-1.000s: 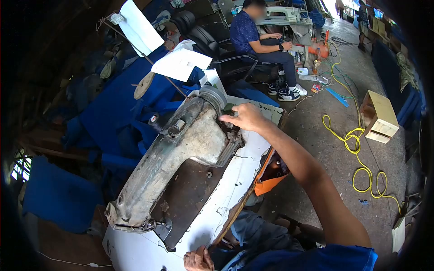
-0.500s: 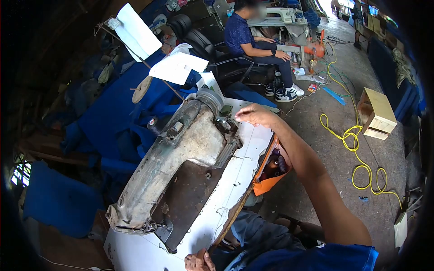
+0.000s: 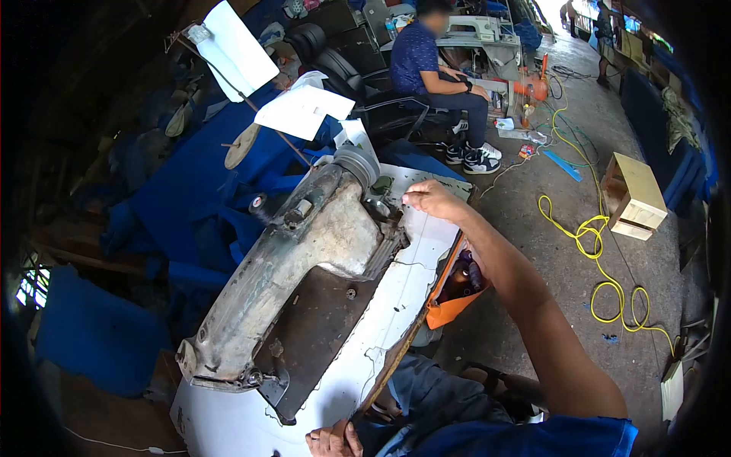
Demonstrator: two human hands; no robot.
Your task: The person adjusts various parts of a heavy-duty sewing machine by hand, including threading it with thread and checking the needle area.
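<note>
An old, worn sewing machine (image 3: 289, 259) lies across the white tabletop (image 3: 403, 297), a dark metal plate (image 3: 320, 335) beside its arm. My right hand (image 3: 434, 199) is over the tabletop near the handwheel (image 3: 356, 166) end. Its fingertips are pinched together, and whatever they may hold is too small to make out. At the bottom, my left hand (image 3: 335, 440) has its fingers curled at the table's front edge, partly cut off by the frame. Under my right forearm, an orange pouch (image 3: 453, 311) with dark thread spools (image 3: 464, 278) hangs by the table edge.
A seated person (image 3: 426, 65) is behind, near another sewing machine (image 3: 472, 29). Blue fabric (image 3: 190, 183) is heaped at left. White papers (image 3: 304, 110) hang on a thin rod. A yellow cord (image 3: 594, 228) and a wooden box (image 3: 636, 194) lie on the floor at right.
My right hand's fingers, stretched forward earlier, have drawn together into a pinch, and the hand has shifted slightly right. My left hand has barely moved. The view has shifted a little.
</note>
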